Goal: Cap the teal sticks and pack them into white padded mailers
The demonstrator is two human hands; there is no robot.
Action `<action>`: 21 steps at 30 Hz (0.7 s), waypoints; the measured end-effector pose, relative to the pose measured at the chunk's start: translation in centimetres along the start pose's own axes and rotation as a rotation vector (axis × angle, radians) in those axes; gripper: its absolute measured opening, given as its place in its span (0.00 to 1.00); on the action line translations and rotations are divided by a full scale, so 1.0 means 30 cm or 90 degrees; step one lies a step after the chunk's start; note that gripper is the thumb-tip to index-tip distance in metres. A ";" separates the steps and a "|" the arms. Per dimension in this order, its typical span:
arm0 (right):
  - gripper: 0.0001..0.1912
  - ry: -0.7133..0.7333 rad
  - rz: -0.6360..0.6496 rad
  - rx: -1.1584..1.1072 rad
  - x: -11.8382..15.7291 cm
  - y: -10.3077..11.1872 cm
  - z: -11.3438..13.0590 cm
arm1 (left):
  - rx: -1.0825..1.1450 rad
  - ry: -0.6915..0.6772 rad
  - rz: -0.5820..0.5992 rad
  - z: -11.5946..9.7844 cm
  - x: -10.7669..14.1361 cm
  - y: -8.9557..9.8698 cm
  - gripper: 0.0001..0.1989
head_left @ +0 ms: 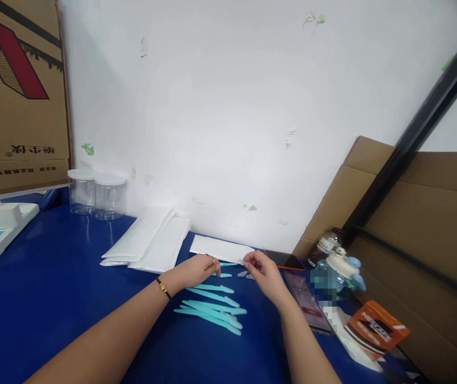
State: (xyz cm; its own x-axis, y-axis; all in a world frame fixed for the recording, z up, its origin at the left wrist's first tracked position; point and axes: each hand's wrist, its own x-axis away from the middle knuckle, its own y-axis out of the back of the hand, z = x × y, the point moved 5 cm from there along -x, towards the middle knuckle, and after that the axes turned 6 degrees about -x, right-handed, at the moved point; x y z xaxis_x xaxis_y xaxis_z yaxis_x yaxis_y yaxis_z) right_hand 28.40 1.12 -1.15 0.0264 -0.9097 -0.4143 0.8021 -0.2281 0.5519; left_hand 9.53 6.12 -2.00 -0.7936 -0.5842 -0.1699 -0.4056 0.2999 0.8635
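Turquoise sticks (pixel 239 311) lie at lower centre, the left hand (pixel 200 269) curled above, its grip unclear, the right hand (pixel 261 268) near-pinching beside small translucent pieces (pixel 242 274), apparently delicate handling needing light fingertips.

Turquoise eyebrow razors (pixel 212 288): at least seven, some overlapping
Small grey pieces (pixel 242 274): at least two
White packets (pixel 164 242): at least three
Flat white piece (pixel 220 247): one
Lidded clear jars (pixel 110 197): two
Smartphones (pixel 304 298): two
Power strip (pixel 6 237): one
Brown bottle (pixel 326 246): one
Orange box (pixel 376 330): one
Bracelet (pixel 163 287): one
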 end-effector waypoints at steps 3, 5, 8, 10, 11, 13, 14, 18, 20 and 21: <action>0.08 0.019 0.013 0.013 0.002 -0.002 0.021 | -0.011 0.005 -0.002 0.006 -0.001 0.000 0.22; 0.07 0.026 0.019 0.025 0.003 -0.005 0.031 | -0.014 0.005 -0.008 0.008 -0.003 0.000 0.21; 0.06 0.035 0.029 0.029 0.005 -0.017 0.046 | -0.027 -0.001 -0.014 0.006 -0.004 -0.002 0.21; 0.06 0.040 0.045 0.026 0.008 -0.036 0.059 | -0.044 -0.008 -0.012 0.000 -0.004 -0.006 0.21; 0.05 0.042 0.056 0.025 0.010 -0.048 0.065 | -0.056 -0.011 -0.009 -0.005 -0.004 -0.008 0.20; 0.05 0.047 0.077 0.022 0.014 -0.071 0.076 | -0.080 -0.018 0.001 -0.014 -0.002 -0.014 0.20; 0.05 0.047 0.088 0.021 0.015 -0.080 0.076 | -0.091 -0.023 0.003 -0.019 -0.001 -0.018 0.20; 0.09 0.023 0.094 0.046 0.008 -0.066 0.032 | -0.143 -0.028 -0.001 -0.032 0.004 -0.032 0.18; 0.10 0.004 0.057 0.100 0.001 -0.026 -0.017 | -0.174 -0.022 0.002 -0.035 0.007 -0.039 0.14; 0.09 -0.008 0.044 0.135 0.000 -0.005 -0.045 | -0.182 -0.021 0.007 -0.035 0.008 -0.042 0.12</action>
State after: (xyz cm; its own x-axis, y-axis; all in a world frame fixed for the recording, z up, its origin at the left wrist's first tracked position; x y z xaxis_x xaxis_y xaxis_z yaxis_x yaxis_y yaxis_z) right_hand 29.09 1.63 -2.20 0.0687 -0.9298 -0.3617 0.6550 -0.2314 0.7193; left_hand 10.33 4.79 -2.63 -0.8133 -0.5561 -0.1710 -0.2563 0.0785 0.9634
